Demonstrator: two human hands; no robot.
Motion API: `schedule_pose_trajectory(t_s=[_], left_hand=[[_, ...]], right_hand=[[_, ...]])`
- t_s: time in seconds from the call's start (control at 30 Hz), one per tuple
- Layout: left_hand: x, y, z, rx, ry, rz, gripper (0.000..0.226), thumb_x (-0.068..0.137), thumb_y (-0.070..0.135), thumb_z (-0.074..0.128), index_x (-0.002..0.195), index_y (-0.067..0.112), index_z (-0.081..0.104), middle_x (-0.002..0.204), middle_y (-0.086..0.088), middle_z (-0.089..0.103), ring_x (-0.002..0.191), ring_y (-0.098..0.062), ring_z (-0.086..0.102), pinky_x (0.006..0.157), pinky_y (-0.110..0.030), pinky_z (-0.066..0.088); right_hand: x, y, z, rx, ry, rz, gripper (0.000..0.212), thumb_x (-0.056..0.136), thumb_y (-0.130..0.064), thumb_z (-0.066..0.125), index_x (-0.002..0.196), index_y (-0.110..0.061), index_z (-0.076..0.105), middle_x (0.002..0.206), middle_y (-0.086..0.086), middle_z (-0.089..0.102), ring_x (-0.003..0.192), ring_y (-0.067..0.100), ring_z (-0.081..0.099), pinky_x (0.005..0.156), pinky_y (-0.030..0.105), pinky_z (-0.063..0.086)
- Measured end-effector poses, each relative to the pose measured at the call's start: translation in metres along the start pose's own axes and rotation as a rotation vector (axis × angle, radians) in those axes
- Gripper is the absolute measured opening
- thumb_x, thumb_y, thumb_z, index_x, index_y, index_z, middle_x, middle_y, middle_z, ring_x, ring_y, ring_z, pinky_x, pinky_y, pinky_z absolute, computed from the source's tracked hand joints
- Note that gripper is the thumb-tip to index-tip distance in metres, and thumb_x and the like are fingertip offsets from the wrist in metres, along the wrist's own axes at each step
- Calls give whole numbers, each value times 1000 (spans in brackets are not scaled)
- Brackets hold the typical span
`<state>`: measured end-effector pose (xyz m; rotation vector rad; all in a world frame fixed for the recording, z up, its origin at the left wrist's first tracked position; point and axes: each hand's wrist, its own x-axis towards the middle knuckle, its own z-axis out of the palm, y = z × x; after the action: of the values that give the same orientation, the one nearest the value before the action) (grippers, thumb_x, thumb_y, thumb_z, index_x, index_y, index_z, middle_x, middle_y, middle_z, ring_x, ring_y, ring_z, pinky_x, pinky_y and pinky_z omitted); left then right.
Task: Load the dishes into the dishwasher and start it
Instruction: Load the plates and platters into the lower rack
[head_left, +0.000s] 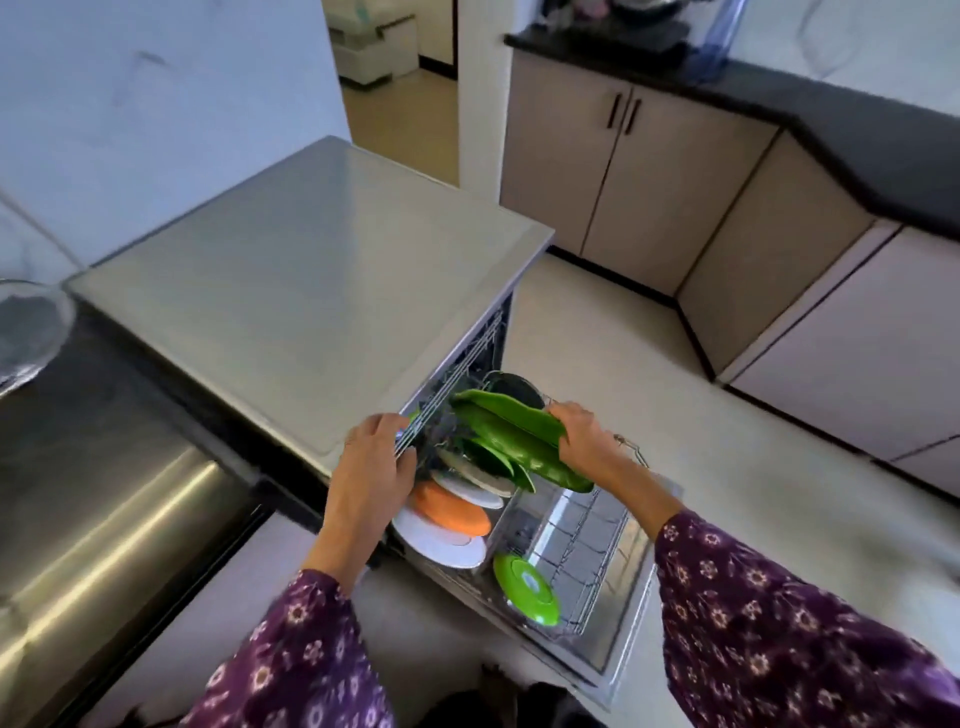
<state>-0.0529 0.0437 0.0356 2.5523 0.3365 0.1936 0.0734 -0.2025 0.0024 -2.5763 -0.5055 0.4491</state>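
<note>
Closely beside green plate (519, 441), upper rack (451, 385).

The green plate (519, 436) hides part of my right hand (584, 436) and most of a dark bowl (514, 387) behind it. My left hand (374, 467) curls its fingertips out of sight round the blurry top rack (451, 385). A glass bowl (28, 327) is cut off at the left edge. Things on the far worktop (841, 119) are too blurry to tell.
</note>
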Motion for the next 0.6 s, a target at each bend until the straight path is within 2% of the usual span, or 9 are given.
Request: schedule_pose_trajectory(t_s=[0.1, 0.2, 0.3, 0.43, 0.53, 0.6], left_hand=[[36, 5, 21, 56, -18, 93, 30, 80, 6, 64, 109, 5, 60, 110, -13, 59, 98, -35, 54, 84, -45, 48], [75, 2, 44, 118, 0, 181, 31, 76, 5, 69, 105, 6, 60, 114, -15, 56, 102, -37, 54, 83, -45, 50], [108, -4, 64, 181, 17, 234, 35, 74, 6, 72, 107, 6, 60, 124, -19, 53, 113, -39, 51, 85, -46, 50], [139, -14, 85, 205, 18, 289, 37, 76, 6, 69, 111, 5, 57, 126, -19, 52, 117, -37, 50, 91, -45, 49], [158, -22, 95, 188, 14, 320, 38, 80, 10, 65, 116, 7, 53, 125, -14, 52, 121, -31, 49, 95, -41, 49], [173, -23, 99, 188, 25, 351, 37, 81, 13, 64, 116, 7, 52, 122, -12, 54, 120, -28, 49, 96, -40, 48]], right_hand=[[20, 23, 27, -25, -39, 67, 43, 86, 7, 42, 123, -13, 50, 117, 5, 49, 100, 16, 50, 87, 25, 46], [49, 46, 66, -25, -52, 122, 49, 84, 6, 49, 128, -16, 44, 123, 4, 43, 107, 21, 50, 87, 27, 48], [73, 61, 104, -38, -51, 158, 55, 84, 11, 44, 134, -11, 38, 132, 9, 38, 115, 25, 45, 96, 34, 45], [99, 78, 152, -75, -22, 133, 60, 78, 18, 39, 132, -7, 38, 128, 9, 40, 112, 23, 41, 99, 35, 43], [116, 95, 182, -105, 19, 108, 67, 78, 18, 45, 139, -5, 34, 134, 11, 39, 115, 25, 41, 103, 36, 41], [124, 105, 191, -96, 47, 122, 64, 78, 19, 47, 138, -3, 37, 131, 12, 42, 112, 26, 44, 101, 35, 43]])
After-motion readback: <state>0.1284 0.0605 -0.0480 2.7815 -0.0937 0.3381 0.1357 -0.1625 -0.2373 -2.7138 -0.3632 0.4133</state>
